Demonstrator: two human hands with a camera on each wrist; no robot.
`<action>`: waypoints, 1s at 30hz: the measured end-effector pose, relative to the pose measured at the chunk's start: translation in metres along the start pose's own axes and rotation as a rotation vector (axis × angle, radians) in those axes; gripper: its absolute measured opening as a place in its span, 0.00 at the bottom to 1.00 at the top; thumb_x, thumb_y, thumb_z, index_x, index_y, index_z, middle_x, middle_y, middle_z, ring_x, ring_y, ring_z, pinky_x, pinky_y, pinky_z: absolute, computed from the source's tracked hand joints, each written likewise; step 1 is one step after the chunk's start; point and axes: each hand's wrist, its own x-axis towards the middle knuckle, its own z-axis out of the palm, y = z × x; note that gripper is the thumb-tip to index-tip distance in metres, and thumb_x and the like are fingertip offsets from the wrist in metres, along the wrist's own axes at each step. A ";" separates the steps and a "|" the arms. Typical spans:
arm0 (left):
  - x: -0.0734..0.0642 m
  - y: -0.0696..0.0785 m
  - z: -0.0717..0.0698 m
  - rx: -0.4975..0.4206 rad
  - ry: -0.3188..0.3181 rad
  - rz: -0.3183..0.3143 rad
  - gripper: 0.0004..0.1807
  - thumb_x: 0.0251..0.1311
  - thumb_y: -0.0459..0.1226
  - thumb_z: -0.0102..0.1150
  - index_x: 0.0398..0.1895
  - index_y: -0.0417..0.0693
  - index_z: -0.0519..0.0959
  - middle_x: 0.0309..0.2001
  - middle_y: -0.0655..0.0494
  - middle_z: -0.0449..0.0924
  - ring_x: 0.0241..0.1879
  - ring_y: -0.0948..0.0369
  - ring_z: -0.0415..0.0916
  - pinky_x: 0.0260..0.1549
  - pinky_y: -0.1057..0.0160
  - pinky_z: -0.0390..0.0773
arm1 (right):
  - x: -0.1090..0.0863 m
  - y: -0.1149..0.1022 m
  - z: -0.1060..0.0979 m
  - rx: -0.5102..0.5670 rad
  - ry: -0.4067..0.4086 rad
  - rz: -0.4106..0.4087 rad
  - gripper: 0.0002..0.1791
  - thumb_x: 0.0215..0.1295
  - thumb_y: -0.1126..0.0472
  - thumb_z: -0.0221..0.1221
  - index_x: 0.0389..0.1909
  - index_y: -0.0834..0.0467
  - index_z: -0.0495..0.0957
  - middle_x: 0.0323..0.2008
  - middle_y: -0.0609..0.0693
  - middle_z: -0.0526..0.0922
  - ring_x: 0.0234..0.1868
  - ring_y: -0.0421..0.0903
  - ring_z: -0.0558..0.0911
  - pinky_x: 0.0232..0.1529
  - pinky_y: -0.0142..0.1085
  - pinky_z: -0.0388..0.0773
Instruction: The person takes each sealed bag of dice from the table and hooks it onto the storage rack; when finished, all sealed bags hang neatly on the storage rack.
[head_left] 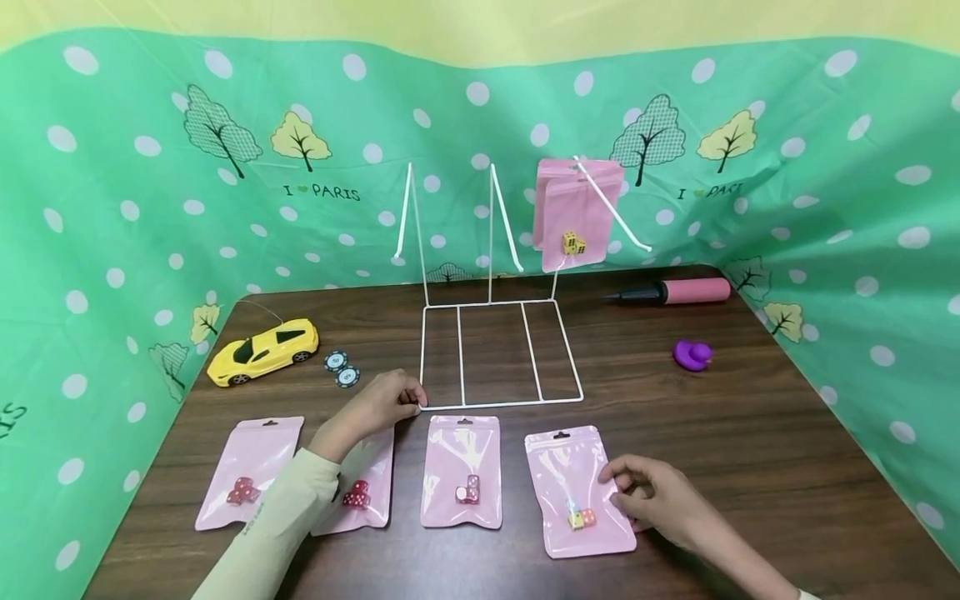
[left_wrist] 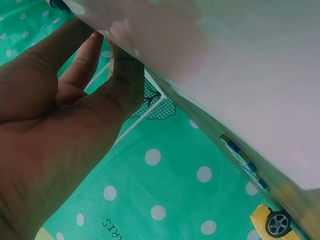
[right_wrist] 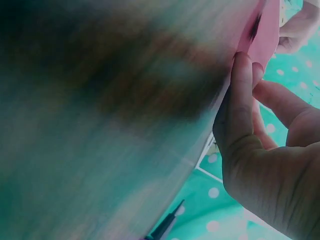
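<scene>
My left hand (head_left: 382, 400) grips the front left corner of a white wire display rack (head_left: 510, 403), thumb and fingers bent at the wire; that contact is partly hidden in the left wrist view. To the right, my right hand (head_left: 652, 496) touches the right edge of a pink zip bag (head_left: 558, 467) holding a yellow and a pink die. Its fingers (right_wrist: 242, 95) are loosely bent at the bag's edge. Another pink bag (head_left: 457, 442) with dice lies left of it. Two more pink bags with red dice lie farther left, one partly under my left forearm.
Pink bags with yellow dice (head_left: 573, 243) hang on the rack's right hook. A yellow toy car (head_left: 264, 352) and two poker chips (head_left: 347, 377) lie at left. At right are a pink and black hand pump (head_left: 693, 292) and a purple rubber duck (head_left: 692, 356).
</scene>
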 end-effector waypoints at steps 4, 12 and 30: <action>-0.002 0.000 0.001 -0.010 -0.003 -0.003 0.06 0.63 0.22 0.69 0.34 0.41 0.86 0.34 0.54 0.80 0.35 0.62 0.79 0.38 0.64 0.82 | -0.002 0.000 0.003 -0.040 0.005 -0.038 0.12 0.67 0.75 0.64 0.50 0.65 0.84 0.40 0.55 0.78 0.28 0.37 0.79 0.26 0.37 0.86; -0.002 0.001 -0.001 -0.005 -0.003 0.005 0.06 0.63 0.23 0.69 0.35 0.41 0.86 0.34 0.53 0.81 0.36 0.61 0.80 0.39 0.62 0.83 | 0.001 -0.003 0.009 -0.161 0.218 -0.253 0.14 0.64 0.77 0.68 0.46 0.58 0.86 0.39 0.51 0.82 0.18 0.28 0.67 0.19 0.30 0.70; 0.001 0.000 0.001 0.019 0.007 0.017 0.06 0.62 0.22 0.70 0.34 0.41 0.87 0.33 0.54 0.82 0.36 0.62 0.79 0.39 0.63 0.82 | 0.003 -0.057 0.008 -0.221 0.253 -0.711 0.31 0.63 0.86 0.63 0.59 0.53 0.84 0.47 0.46 0.85 0.39 0.38 0.86 0.39 0.29 0.86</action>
